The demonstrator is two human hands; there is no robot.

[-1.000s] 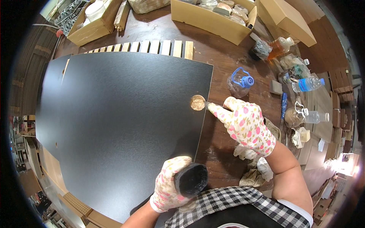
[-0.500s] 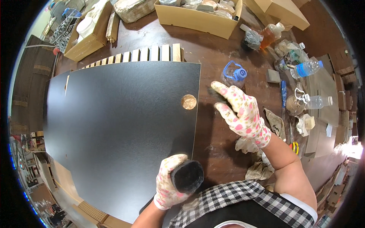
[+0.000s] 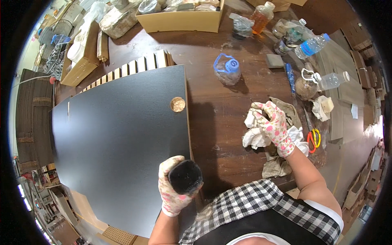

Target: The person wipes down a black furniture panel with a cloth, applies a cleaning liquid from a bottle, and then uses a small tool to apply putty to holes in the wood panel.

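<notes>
My left hand (image 3: 173, 188), in a white glove with pink flowers, is wrapped round a black rounded object (image 3: 185, 177) with a broad dark face. It is held over the near right edge of a large black panel (image 3: 122, 134). The panel has a round hole (image 3: 177, 104) near its far right corner, with a tan, rough-looking inside. My right hand (image 3: 273, 124), gloved alike, is at the white crumpled rags (image 3: 256, 139) right of the panel. Its fingers curl toward the thumb, and what they hold, if anything, does not show clearly.
Beyond the panel stand a row of wooden slats (image 3: 141, 64) and an open cardboard box (image 3: 179, 24). A blue-capped plastic jug (image 3: 228, 71) sits on the brown table (image 3: 216, 110). Scissors (image 3: 313, 139), a grey block (image 3: 274, 61) and several bottles (image 3: 312, 47) lie farther right.
My right hand has moved from beside the jug down and right to the rags. A dark smudge that showed between its fingers is no longer visible. My left hand still holds the black object.
</notes>
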